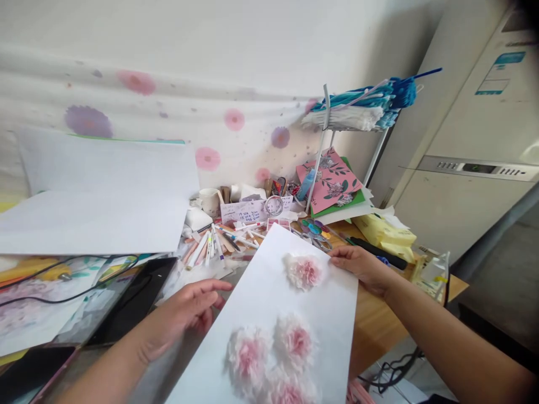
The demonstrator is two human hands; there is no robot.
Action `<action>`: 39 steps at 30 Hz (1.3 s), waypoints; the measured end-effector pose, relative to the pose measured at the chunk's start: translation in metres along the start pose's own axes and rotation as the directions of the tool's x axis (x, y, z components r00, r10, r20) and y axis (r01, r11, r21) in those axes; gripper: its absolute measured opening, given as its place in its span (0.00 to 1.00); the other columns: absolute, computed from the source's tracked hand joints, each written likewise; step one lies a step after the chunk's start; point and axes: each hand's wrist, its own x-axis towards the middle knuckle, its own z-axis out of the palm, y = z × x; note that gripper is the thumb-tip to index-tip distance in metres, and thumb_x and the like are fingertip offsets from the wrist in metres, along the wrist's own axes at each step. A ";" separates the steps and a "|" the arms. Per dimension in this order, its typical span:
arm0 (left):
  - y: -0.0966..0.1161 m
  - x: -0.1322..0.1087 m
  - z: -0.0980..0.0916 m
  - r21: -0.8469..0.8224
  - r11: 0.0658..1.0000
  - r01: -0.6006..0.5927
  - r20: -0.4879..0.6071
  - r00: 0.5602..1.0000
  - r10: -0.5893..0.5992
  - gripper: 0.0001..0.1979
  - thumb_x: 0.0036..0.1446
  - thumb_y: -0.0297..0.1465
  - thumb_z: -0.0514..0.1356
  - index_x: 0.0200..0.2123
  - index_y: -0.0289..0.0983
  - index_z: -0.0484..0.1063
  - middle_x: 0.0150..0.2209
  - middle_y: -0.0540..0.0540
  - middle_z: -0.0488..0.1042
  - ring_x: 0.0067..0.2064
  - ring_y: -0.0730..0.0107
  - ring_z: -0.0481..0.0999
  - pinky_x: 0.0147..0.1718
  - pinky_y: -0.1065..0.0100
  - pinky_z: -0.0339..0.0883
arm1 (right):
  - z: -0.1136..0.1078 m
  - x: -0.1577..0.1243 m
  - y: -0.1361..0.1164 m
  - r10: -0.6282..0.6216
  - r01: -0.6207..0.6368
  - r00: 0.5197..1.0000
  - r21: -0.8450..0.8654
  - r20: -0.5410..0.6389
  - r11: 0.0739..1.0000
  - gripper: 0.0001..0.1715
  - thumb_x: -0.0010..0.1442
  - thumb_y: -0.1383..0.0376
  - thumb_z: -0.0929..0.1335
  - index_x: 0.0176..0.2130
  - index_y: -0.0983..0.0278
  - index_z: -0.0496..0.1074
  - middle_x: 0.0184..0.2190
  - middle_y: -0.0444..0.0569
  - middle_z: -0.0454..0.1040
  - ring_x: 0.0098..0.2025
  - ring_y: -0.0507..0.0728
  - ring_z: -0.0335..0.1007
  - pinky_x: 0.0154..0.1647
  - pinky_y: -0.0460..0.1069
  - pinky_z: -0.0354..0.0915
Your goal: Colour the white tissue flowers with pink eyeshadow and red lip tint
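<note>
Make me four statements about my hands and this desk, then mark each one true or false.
1. The right hand pinches the white rectangular sheet at its edge. True.
2. Only one flower shows on that sheet. False: four fluffy pink-and-white flowers show on it.
3. The left hand grips a marker. False: the left hand holds nothing visible, beside the sheet's left edge.
4. Blue and white fuzzy stems lie on the white metal rack. True.

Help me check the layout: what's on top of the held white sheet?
Four ruffled pink-and-white flowers show on the white sheet, three clustered below one. Its surface beneath them is hidden; its lower end is out of frame.
</note>
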 end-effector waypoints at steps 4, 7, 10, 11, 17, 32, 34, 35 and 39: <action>-0.008 -0.007 0.015 -0.204 0.970 0.136 0.139 0.984 -0.109 0.21 0.45 0.42 0.71 0.40 0.36 0.77 0.35 0.43 0.81 0.36 0.59 0.79 0.39 0.63 0.71 | 0.023 0.009 -0.011 0.024 -0.027 0.999 0.071 0.041 0.997 0.25 0.34 0.52 0.81 0.27 0.66 0.75 0.20 0.44 0.74 0.19 0.50 0.65 0.22 0.45 0.59; -0.012 -0.008 0.020 -0.214 0.956 0.199 0.170 0.972 -0.164 0.19 0.45 0.40 0.71 0.38 0.35 0.77 0.37 0.41 0.82 0.38 0.53 0.80 0.41 0.58 0.71 | 0.039 0.011 -0.015 0.017 -0.020 0.999 0.139 0.028 0.990 0.24 0.35 0.53 0.80 0.27 0.65 0.74 0.20 0.42 0.73 0.19 0.49 0.64 0.20 0.45 0.57; -0.012 -0.007 0.021 -0.199 0.965 0.171 0.192 0.972 -0.132 0.19 0.48 0.39 0.70 0.41 0.33 0.77 0.39 0.38 0.82 0.38 0.52 0.81 0.40 0.59 0.72 | 0.046 0.011 -0.015 -0.013 0.021 0.999 0.232 -0.033 0.973 0.25 0.41 0.51 0.78 0.35 0.61 0.75 0.21 0.39 0.72 0.19 0.48 0.63 0.19 0.44 0.57; -0.012 -0.007 0.021 -0.207 0.967 0.151 0.192 0.975 -0.111 0.19 0.50 0.39 0.69 0.42 0.33 0.77 0.39 0.38 0.82 0.38 0.53 0.81 0.40 0.60 0.72 | 0.047 0.010 -0.014 -0.022 0.036 0.998 0.262 -0.054 0.964 0.25 0.43 0.50 0.77 0.38 0.60 0.74 0.22 0.38 0.72 0.20 0.48 0.64 0.20 0.43 0.58; -0.012 -0.003 0.023 -0.333 0.943 -0.019 -0.025 1.000 0.012 0.21 0.51 0.37 0.69 0.46 0.34 0.77 0.40 0.38 0.83 0.39 0.52 0.82 0.38 0.61 0.73 | 0.042 0.004 0.004 0.017 -0.012 1.000 0.332 -0.012 0.943 0.21 0.53 0.51 0.73 0.43 0.59 0.73 0.26 0.43 0.76 0.24 0.52 0.69 0.27 0.48 0.66; -0.009 0.002 0.033 -0.476 0.749 -0.462 -0.462 0.855 0.234 0.32 0.50 0.39 0.69 0.57 0.36 0.69 0.52 0.36 0.77 0.54 0.48 0.75 0.53 0.55 0.67 | 0.072 -0.028 0.034 0.118 -0.186 0.918 0.149 0.378 0.971 0.20 0.51 0.49 0.75 0.33 0.63 0.80 0.30 0.49 0.78 0.30 0.53 0.71 0.31 0.46 0.64; -0.010 0.001 0.034 -0.499 0.741 -0.449 -0.410 0.876 0.254 0.31 0.51 0.38 0.69 0.57 0.38 0.68 0.53 0.38 0.77 0.55 0.49 0.74 0.55 0.55 0.66 | 0.091 -0.034 0.039 0.098 -0.164 0.920 0.146 0.380 0.976 0.22 0.50 0.48 0.75 0.34 0.63 0.80 0.30 0.49 0.78 0.29 0.52 0.70 0.30 0.47 0.63; -0.011 0.000 0.035 -0.508 0.743 -0.435 -0.375 0.889 0.264 0.30 0.51 0.38 0.69 0.57 0.38 0.69 0.53 0.39 0.77 0.56 0.49 0.73 0.55 0.55 0.66 | 0.100 -0.034 0.040 0.083 -0.146 0.934 0.161 0.346 0.976 0.23 0.49 0.47 0.75 0.32 0.63 0.79 0.27 0.49 0.77 0.27 0.53 0.69 0.29 0.47 0.63; -0.010 -0.002 0.034 -0.494 0.775 -0.393 -0.286 0.916 0.282 0.27 0.49 0.38 0.70 0.53 0.38 0.72 0.51 0.40 0.79 0.55 0.49 0.74 0.52 0.56 0.68 | 0.110 -0.025 0.033 0.006 -0.032 0.992 0.203 0.128 0.979 0.26 0.45 0.43 0.75 0.24 0.64 0.76 0.22 0.48 0.74 0.24 0.54 0.67 0.30 0.51 0.65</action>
